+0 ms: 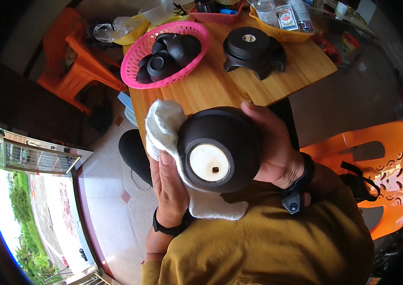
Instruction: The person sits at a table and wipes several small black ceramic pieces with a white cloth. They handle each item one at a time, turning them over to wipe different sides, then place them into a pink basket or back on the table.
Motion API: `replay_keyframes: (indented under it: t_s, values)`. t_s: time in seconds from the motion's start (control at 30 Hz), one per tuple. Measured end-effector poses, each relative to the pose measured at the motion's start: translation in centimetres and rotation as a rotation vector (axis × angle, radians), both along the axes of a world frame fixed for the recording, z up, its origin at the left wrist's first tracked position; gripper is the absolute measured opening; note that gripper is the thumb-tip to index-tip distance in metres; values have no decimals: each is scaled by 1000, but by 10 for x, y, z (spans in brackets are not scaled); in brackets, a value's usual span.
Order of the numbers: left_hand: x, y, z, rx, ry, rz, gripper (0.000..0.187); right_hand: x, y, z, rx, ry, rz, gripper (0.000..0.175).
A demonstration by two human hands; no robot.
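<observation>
A dark, matte round pot [219, 131] is held up in front of my body, over the near edge of the table. One end of it faces me and carries a pale disc [206, 163] with a small dark hole and brownish stains. My right hand [274, 142] grips the pot's right side, thumb near its top. On the other side, my left hand [171, 181] presses a white cloth [165, 123] against the pot's left wall. The cloth bunches up above my fingers and hangs below the pot. Some of my left fingers are hidden by the cloth and pot.
On the wooden table [308, 60] stand a pink basket [201, 39] of dark cups and a small pot [183, 48], and a dark footed stand [247, 50]. Yellow [287, 35] and red [219, 17] baskets sit behind. Orange plastic chairs flank the table, left [80, 67] and right [401, 153].
</observation>
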State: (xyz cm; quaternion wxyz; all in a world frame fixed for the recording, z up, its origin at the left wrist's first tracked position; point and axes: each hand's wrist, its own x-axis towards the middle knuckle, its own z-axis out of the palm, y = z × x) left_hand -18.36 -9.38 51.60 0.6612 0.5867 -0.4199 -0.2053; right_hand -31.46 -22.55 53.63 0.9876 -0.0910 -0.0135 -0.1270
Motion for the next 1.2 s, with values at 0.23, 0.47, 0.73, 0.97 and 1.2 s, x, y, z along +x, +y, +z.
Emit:
replay_keyframes:
  t_s: [0.23,0.47,0.73,0.97,1.2]
  values:
    - [-1,0,7,-95,248,-181,53,0,6,1,-99,-14,-13,42]
    - [0,-1,9,-105,276,-213,53,0,10,-1,-132,-10,19,47]
    - [-5,-3,10,-95,290,-226,53,-4,12,-11,-232,-45,14,53]
    - [-8,-14,5,-71,396,-238,57,-16,7,-20,-198,19,15,54]
    - [-4,-8,3,-30,399,-238,56,-17,8,-20,-322,62,19,67]
